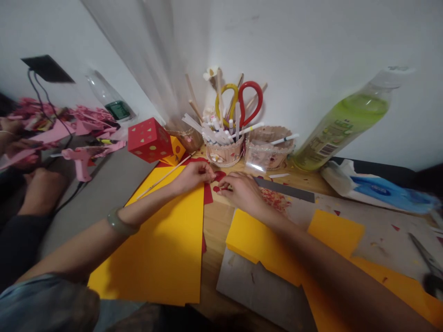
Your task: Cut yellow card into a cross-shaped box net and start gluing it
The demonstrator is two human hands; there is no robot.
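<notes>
My left hand and my right hand meet at the far middle of the wooden table. Between their fingertips lies a small red paper piece, pinched from both sides. Under the left hand lies a large yellow paper sheet with red paper showing at its right edge. My right wrist rests over another yellow sheet on a grey mat. A green bangle sits on my left wrist.
A red spotted cube, a basket of pens and scissors, a clear tub, a tilted green bottle and a metal ruler stand behind. Scissors lie far right. A pink glue gun and another person's hand are at left.
</notes>
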